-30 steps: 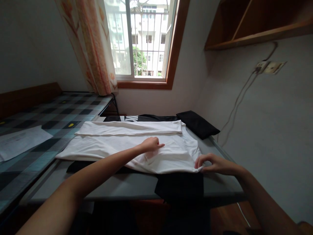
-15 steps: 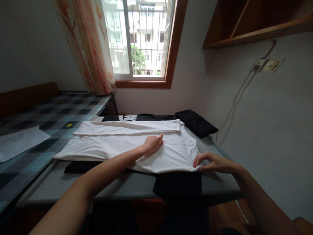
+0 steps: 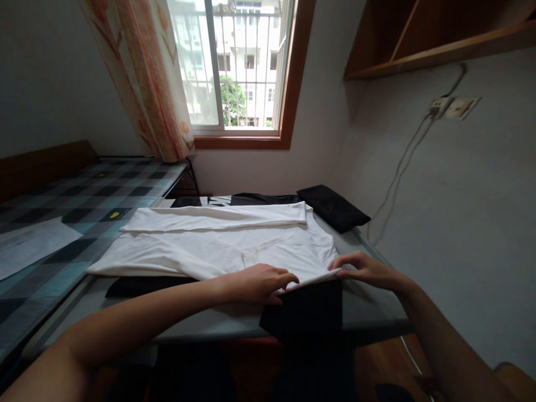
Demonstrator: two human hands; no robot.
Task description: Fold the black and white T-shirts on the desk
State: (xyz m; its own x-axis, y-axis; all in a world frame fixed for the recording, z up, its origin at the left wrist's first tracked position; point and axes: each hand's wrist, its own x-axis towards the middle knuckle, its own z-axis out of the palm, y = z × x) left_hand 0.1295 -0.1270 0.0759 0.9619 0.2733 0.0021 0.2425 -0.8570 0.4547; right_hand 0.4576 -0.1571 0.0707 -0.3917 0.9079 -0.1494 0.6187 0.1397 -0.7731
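A white garment lies spread across the grey board, one long strip of it folded over along the far side. My left hand is at its near edge, fingers curled around the cloth there. At the near right corner, my right hand pinches the garment's edge between thumb and fingers. Black cloth lies under the near edge and hangs toward me; another dark piece shows beneath the garment at the left.
A folded black item sits at the back right of the grey board. To the left, a checked bed surface holds a paper sheet. Cables hang from the right wall below a wooden shelf.
My left hand has moved from the middle of the garment to its near edge. The near right edge of the cloth has shifted slightly away from me, with my right hand still on it.
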